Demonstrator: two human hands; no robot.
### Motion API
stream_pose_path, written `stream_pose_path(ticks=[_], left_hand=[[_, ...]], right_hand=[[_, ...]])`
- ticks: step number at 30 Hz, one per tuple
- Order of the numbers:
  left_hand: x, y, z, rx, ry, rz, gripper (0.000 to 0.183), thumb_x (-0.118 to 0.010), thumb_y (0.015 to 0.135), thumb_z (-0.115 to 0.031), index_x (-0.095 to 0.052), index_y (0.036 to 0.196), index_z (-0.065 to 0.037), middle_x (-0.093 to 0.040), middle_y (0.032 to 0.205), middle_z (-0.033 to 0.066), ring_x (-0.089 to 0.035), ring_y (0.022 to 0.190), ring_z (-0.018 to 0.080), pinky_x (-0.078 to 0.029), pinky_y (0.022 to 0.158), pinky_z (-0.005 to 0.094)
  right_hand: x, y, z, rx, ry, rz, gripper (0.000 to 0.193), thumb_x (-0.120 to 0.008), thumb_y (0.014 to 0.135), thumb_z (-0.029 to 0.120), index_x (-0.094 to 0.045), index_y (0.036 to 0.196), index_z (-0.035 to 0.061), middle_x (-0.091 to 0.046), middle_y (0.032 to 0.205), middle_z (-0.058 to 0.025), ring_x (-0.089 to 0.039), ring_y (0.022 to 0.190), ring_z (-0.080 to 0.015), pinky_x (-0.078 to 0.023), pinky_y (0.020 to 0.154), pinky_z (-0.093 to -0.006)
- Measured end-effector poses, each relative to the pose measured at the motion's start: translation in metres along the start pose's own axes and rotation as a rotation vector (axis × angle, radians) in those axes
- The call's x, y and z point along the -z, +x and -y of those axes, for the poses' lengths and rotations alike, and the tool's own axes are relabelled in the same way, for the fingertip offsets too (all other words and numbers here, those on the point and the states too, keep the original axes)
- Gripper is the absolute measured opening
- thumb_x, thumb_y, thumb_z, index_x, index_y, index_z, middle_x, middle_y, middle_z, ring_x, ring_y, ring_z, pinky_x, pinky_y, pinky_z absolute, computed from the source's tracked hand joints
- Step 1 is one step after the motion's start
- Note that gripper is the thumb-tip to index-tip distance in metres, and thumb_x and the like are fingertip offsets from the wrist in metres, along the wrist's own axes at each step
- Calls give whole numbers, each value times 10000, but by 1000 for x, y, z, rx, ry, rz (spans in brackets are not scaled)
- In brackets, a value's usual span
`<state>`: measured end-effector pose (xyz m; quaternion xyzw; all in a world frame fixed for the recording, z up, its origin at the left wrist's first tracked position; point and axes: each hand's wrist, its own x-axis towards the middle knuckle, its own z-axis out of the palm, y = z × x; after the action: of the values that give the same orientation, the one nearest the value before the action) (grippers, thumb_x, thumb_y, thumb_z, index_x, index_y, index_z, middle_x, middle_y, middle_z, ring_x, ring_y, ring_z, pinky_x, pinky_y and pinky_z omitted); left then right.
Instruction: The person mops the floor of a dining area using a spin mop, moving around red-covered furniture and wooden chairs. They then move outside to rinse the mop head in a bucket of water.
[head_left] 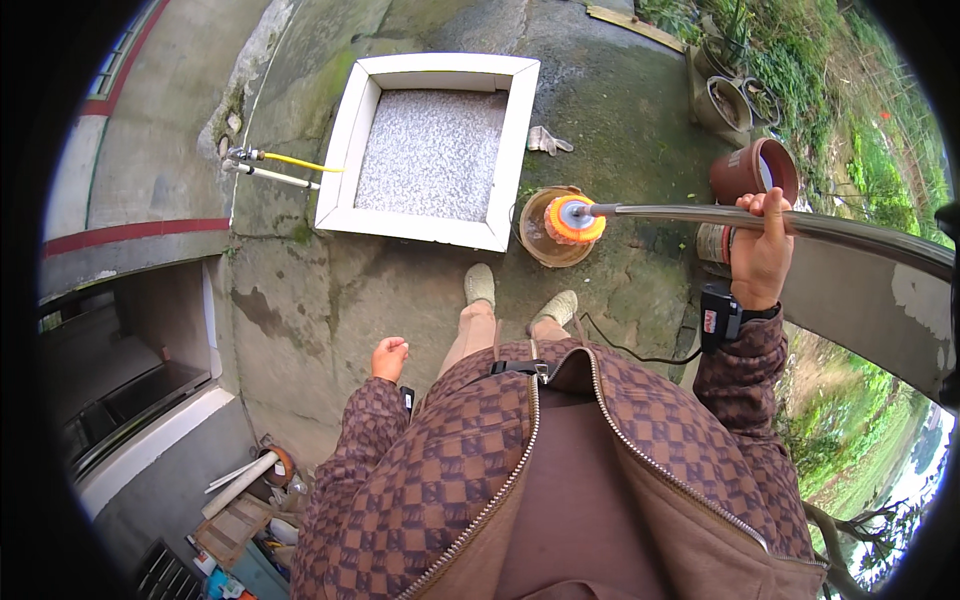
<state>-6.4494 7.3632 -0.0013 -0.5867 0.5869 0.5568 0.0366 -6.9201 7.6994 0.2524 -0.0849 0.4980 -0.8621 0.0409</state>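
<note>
My right hand point(763, 246) is wrapped round the metal pole of a mop point(690, 213), held out to the right. The mop's round orange head point(573, 222) with its grey-white hub is at the mouth of a bucket point(560, 256) of murky brownish water. Whether the head touches the water, I cannot tell. My left hand point(389, 358) hangs low at my left side, its fingers curled in and nothing visible in them. Straight ahead is a square basin with a white tiled rim point(415, 222) and a speckled grey floor point(430, 150).
A pale glove point(549, 141) lies by the basin's right side. At the left, a yellow hose point(300, 163) runs from a wall tap to the basin. A reddish-brown bucket point(735, 178) and plant pots point(728, 103) line the right. Wet concrete point(330, 300) surrounds my feet.
</note>
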Motion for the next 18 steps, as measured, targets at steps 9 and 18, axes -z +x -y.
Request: stream_pose_path(ticks=[9,18], left_hand=[[-61,29,-49,-171,107,145,289,-661,800,-149,-609,1047,-10,-649,931,76,-602,856,154,-494,758,296],[-247,59,-99,-475,52,431,440,-657,823,-242,-557,1184,-11,-606,1127,181,-597,1010,245,-473,858,332]], right_hand=[[-6,1,68,-69,-1,51,221,-546,938,252,-535,824,64,-510,786,-37,-485,808,-181,-417,865,-346],[-23,-16,167,-202,36,216,234,-523,952,280,-467,832,88,-448,795,-35,-441,883,-202,-334,1020,-436]])
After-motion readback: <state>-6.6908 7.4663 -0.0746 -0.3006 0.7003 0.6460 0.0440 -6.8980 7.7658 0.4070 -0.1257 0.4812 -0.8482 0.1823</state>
